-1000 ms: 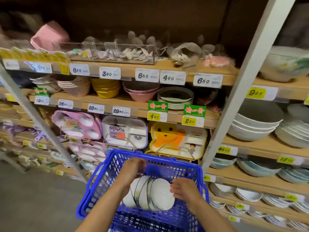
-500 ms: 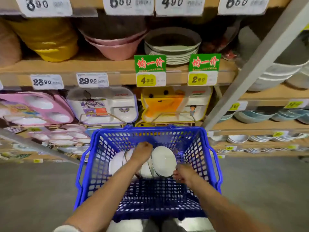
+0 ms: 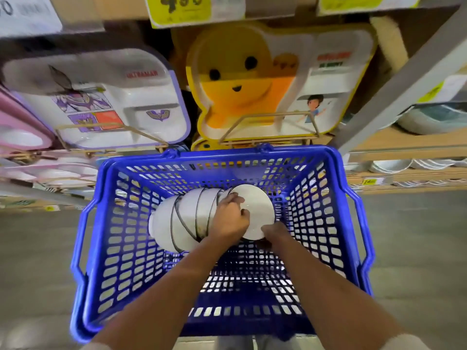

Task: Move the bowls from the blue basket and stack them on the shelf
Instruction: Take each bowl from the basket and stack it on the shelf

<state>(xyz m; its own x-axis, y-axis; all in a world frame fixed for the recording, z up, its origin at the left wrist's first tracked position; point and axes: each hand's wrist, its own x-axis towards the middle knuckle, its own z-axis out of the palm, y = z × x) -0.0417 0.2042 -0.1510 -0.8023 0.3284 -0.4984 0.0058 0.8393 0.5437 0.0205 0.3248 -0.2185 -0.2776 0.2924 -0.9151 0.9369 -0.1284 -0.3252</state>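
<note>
Bowls (image 3: 182,218), white, dark-rimmed: one nested stack, lying on its side across the bottom of the blue basket (image 3: 118,248), mouths facing right. None was yet on the shelf. Nested this way, the stack was judged liftable as one lot rather than singly.

Left hand (image 3: 228,218): reached in over the near rim, fingers curled over the edge of the end bowl (image 3: 255,205) and clasping it, probably to keep the stack from sliding apart.

Right hand (image 3: 274,232): touched that bowl's lower edge, seemingly as support from beneath. Its fingertips were hidden, so its grasp could not be told.

Beyond the basket's far wall: white tray (image 3: 101,97) and yellow tray (image 3: 242,84), propped upright on wire stands (image 3: 267,114) for display.

Further right: shelf (image 3: 394,145), with stacked white dishes (image 3: 389,166) below.

Overhead: yellow price tag (image 3: 180,6).
</note>
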